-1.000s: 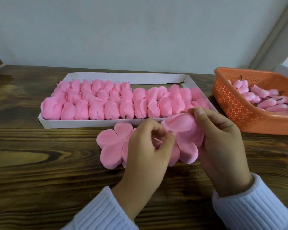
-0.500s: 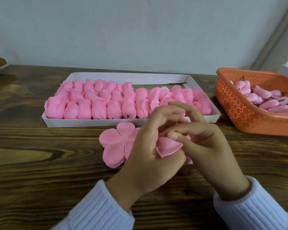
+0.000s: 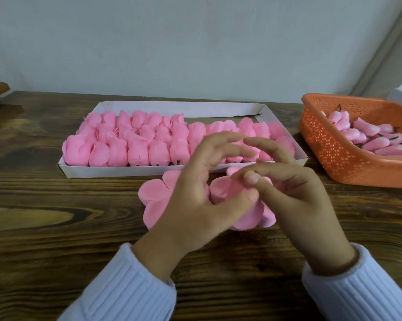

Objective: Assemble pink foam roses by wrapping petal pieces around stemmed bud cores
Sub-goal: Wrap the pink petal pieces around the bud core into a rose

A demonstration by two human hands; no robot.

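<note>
At centre frame, just below the tray (image 3: 116,173): mid-wrap on a rose (image 3: 223,189). Pinned under left hand (image 3: 190,207) thumb, other fingers lifted loose; pinched by right hand (image 3: 297,200) thumb and forefinger. Held over spare petals (image 3: 153,195). Next, likely: fold remaining petal round, firm pinch at base.

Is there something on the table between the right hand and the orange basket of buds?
Nothing visible stands between them: only bare wooden table separates the right hand from the orange basket. That hand is not free, though; with the left hand it pinches the petal piece.
</note>
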